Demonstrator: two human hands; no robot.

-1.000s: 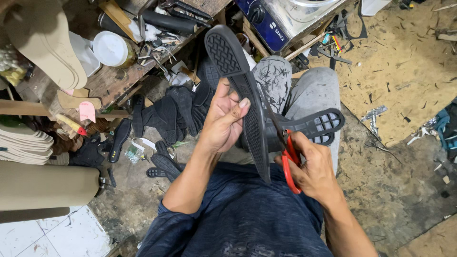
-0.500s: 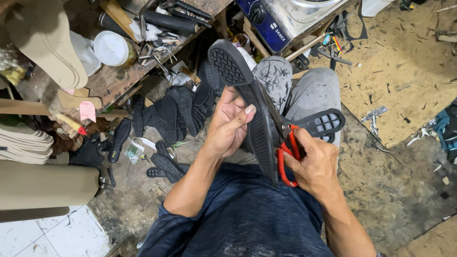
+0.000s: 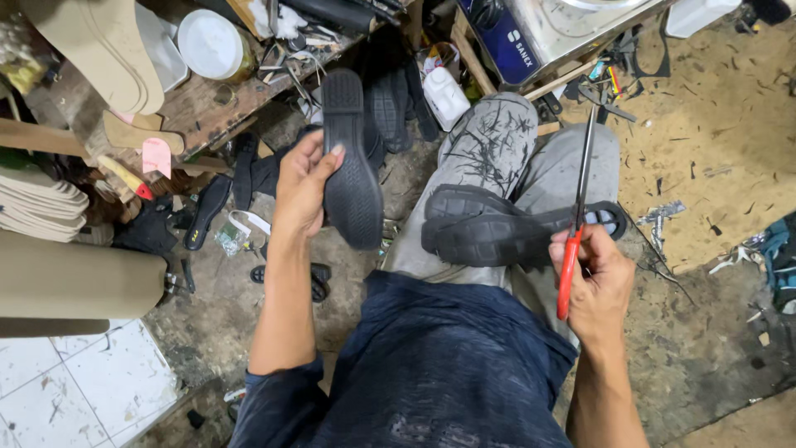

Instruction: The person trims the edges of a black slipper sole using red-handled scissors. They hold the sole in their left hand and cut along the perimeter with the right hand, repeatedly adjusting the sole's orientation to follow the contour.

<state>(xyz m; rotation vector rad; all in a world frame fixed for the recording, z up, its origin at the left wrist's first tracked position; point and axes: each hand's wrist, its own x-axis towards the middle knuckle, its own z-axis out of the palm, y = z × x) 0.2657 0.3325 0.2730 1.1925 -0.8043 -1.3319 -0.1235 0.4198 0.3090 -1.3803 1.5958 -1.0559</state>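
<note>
left hand (image 3: 303,187): clamped on black ridged rubber shoe sole (image 3: 350,166), tread up, likely for inspection
right hand (image 3: 599,286): clamped on red-handled scissors (image 3: 575,217), blades up, right of sole
second black sole (image 3: 506,228): resting on lap

Taking the person's raised knee (image 3: 489,145) as the landmark: a shoe sole (image 3: 351,166) is held up to its left in the left hand (image 3: 303,187). A second sole (image 3: 497,232) lies across the lap just below the knee. To the knee's right, the right hand (image 3: 593,282) holds scissors (image 3: 576,207), blades pointing away. The cluttered counter (image 3: 207,116) stands left beyond the knee, a metal machine (image 3: 564,29) behind it.
</note>
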